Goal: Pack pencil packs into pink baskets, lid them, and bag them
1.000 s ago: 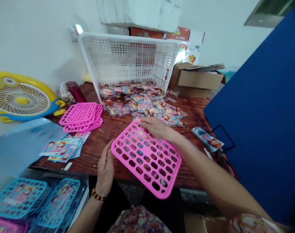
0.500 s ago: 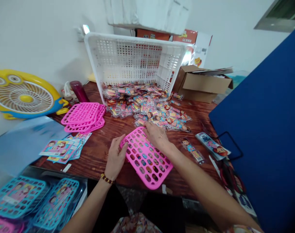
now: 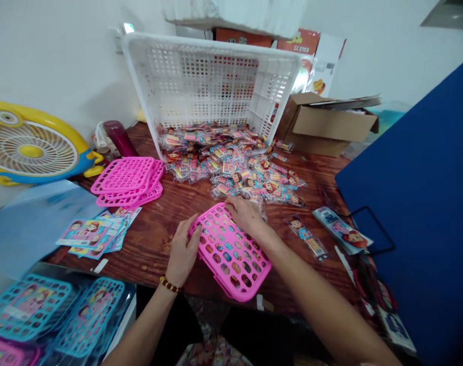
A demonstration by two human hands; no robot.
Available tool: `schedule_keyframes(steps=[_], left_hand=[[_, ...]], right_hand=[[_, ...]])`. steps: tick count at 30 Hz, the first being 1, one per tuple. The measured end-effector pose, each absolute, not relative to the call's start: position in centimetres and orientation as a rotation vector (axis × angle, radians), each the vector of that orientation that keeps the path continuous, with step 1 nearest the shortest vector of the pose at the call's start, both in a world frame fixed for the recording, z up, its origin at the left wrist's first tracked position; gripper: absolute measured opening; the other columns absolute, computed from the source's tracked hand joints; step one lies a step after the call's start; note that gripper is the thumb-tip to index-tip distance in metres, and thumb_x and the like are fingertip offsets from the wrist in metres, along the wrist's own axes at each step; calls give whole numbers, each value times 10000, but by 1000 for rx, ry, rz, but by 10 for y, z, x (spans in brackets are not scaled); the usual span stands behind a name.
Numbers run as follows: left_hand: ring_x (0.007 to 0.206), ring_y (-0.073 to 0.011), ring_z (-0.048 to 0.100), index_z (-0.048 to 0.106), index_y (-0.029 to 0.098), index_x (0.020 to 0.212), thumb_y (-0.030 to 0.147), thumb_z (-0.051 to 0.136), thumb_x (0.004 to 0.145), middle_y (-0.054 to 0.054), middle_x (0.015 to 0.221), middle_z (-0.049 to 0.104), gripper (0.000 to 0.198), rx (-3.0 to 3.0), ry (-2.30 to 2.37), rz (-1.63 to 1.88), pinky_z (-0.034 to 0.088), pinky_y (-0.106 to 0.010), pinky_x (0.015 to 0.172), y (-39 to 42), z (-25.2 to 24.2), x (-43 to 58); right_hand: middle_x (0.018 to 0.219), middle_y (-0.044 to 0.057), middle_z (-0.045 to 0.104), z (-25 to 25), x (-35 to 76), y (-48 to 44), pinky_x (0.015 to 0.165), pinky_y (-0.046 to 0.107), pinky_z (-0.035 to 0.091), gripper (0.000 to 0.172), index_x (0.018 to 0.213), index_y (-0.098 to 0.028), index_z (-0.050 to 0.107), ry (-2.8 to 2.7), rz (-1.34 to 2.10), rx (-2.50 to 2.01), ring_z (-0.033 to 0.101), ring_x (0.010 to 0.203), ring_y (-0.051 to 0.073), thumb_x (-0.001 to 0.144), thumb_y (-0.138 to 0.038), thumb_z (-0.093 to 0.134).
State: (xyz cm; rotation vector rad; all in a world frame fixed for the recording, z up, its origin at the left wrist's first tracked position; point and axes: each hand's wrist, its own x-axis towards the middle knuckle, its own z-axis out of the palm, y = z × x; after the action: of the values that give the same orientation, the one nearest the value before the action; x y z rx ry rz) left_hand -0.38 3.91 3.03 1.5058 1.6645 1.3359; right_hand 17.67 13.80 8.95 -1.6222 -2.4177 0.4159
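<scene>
A pink plastic basket with a perforated lid [image 3: 231, 249] lies tilted near the table's front edge, and colourful contents show through its holes. My left hand [image 3: 183, 249] grips its upper left corner, thumb on the lid and fingers at the side. My right hand [image 3: 246, 216] is closed over the far right edge, its fingertips partly hidden. Beyond the basket spreads a heap of small clear packets [image 3: 239, 173] with cartoon figures. One single packet [image 3: 306, 238] lies to the right of my right forearm.
A white crate [image 3: 212, 43] lies on its side, packets spilling out. Pink lids [image 3: 124, 175] and printed cards [image 3: 90, 236] are on the left, near a yellow fan [image 3: 36, 145]. Blue lidded baskets [image 3: 29, 307] sit lower left. A cardboard box [image 3: 326, 129] and blue panel [image 3: 418, 203] stand right.
The basket has tipped slightly, so more of its lower left side shows. Both hands keep their hold with little movement. The head view has shifted a little.
</scene>
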Motion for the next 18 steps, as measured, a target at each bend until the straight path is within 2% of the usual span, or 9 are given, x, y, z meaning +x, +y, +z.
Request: schedule_keyframes(steps=[10,15,18], left_hand=[[1157,-193,540,533,229,1318,370,471,946,-59,1227,579,402,1485,1665,1335,404,-349,1042,32,29,-1],[1118,-188,546,515,231,1335,368,468,949,-53,1197,582,412,1475,1705,1320,425,-325,1008,27,31,-2],[1127,-192,541,522,228,1322,365,462,951,-52,1209,585,400,1491,1675,1289,411,-331,1026,23,32,-1]], right_hand=[[888,-17,695,72,180,149,718,253,408,166,950,-245,642,-2191,789,-1453,618,813,155,917,-266,481],[927,-16,708,72,179,148,723,273,416,183,970,-264,650,-2236,741,-1446,628,840,177,922,-285,475],[992,-5,716,71,178,145,761,294,443,226,1049,-278,648,-2271,703,-1473,643,899,198,943,-309,451]])
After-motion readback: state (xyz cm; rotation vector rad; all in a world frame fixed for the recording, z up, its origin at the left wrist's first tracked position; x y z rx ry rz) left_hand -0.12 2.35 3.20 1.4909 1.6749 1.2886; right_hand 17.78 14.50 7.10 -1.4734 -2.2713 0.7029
